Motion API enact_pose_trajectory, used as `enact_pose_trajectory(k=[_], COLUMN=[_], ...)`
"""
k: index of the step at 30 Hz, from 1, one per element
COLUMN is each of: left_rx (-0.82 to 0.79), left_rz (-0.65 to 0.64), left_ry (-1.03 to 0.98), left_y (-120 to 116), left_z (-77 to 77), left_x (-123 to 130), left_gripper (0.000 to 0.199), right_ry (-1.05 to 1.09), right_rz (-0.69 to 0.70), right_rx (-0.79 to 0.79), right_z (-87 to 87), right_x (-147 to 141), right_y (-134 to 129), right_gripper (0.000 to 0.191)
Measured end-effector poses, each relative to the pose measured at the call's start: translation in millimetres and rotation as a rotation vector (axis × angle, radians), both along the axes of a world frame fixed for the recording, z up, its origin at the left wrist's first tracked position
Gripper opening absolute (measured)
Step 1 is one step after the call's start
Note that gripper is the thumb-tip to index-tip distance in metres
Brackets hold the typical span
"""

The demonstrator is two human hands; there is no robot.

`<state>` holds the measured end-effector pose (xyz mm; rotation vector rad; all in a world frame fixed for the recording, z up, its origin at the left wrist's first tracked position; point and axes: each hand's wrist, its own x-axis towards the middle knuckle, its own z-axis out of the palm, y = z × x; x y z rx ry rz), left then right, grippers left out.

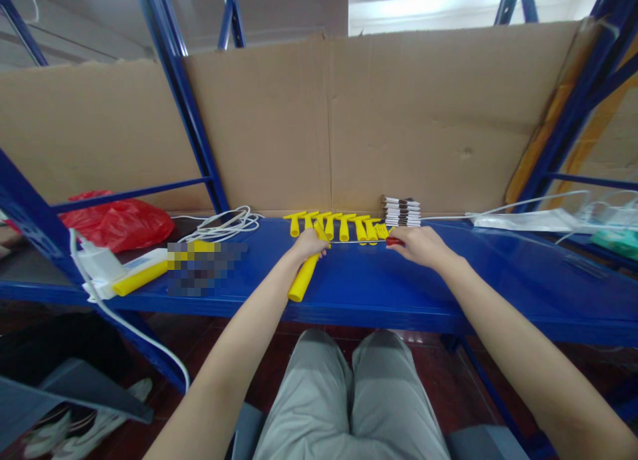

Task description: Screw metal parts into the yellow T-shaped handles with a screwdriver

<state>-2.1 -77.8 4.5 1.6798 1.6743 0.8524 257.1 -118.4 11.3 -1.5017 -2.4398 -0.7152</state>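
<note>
My left hand (308, 245) is closed around a yellow T-shaped handle (304, 280), whose wide tube end points toward me and down to the left. My right hand (423, 246) grips a red-handled screwdriver (395, 241). Its thin metal shaft runs left, level, to the yellow handle by my left fingers; whether the tip is inside it is hidden. Just behind both hands, several more yellow T-shaped pieces (344, 228) stand in a row on the blue shelf (369, 280). Beyond my right hand is a stack of white bundles with dark bands (401, 212).
A cardboard sheet (423, 121) closes off the back. To the left lie a coiled white cable (226, 226), a power strip with a plug (102, 264), a yellow tube (142, 278) and a red plastic bag (117, 221). Blue posts (192, 114) flank the shelf. Right, a white packet (523, 220).
</note>
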Motion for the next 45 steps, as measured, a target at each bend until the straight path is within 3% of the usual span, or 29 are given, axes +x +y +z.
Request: enact_pose_trajectory(k=[6, 16, 24, 31, 45], left_rx=[-0.015, 0.071, 0.121, 0.115, 0.117], left_rz=[0.002, 0.003, 0.016, -0.006, -0.01], left_ry=[-0.012, 0.053, 0.202, 0.2, 0.207], left_y=[-1.5, 0.0, 3.1, 4.0, 0.9], left_z=[1.7, 2.9, 2.4, 1.6, 3.3], left_x=[-0.1, -1.8, -3.8, -4.0, -3.7], left_gripper=[0.024, 0.022, 0.016, 0.015, 0.014], right_ry=[0.008, 0.088, 0.109, 0.119, 0.075], right_rz=[0.001, 0.019, -0.036, -0.038, -0.036], right_rx=[-0.001, -0.041, -0.162, -0.088, -0.081], right_z=[-1.1, 0.8, 3.5, 1.8, 4.1], right_x=[-1.8, 7.3, 1.0, 2.2, 1.9], right_y=[-0.1, 0.0, -1.9, -1.1, -4.6], right_gripper=[0.024, 0.028, 0.028, 0.013, 0.023])
